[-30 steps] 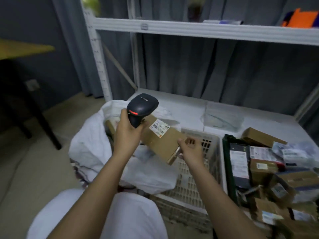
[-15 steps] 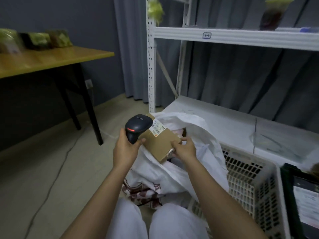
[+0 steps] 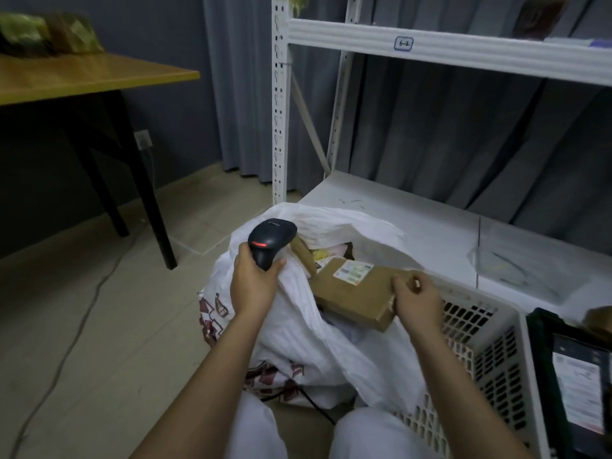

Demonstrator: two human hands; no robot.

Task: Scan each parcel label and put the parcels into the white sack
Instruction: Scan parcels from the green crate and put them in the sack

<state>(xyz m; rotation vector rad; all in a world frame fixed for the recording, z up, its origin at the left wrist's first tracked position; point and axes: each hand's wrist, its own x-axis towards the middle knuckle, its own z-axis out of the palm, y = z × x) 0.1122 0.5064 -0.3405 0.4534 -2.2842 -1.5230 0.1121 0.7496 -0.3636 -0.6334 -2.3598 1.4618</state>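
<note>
Cardboard meets plastic at the mouth of the white sack (image 3: 331, 329): I hold the brown parcel (image 3: 356, 293) at its near corner with my right hand (image 3: 418, 301), fingers curled round the edge, so the far end can tip down into the opening. The label (image 3: 352, 271) faces up, which I judge means the scan is done and only the drop remains. Other parcels already lie deeper in the sack, just beyond this one.

My left hand (image 3: 255, 281) grips the scanner (image 3: 270, 241) by its handle, fingers wrapped tight, and rests against the sack's rim. Holding it there keeps the scanner ready for the next label, and it seems to press the loose plastic back so the mouth stays wide.

The sack slumps against the perforated white crate (image 3: 480, 342) on my right, close enough that I need not reach far. Further right, the dark tray (image 3: 543, 352) with a labelled packet shows at the frame's edge, and I take that as where the next parcel comes from.
</note>
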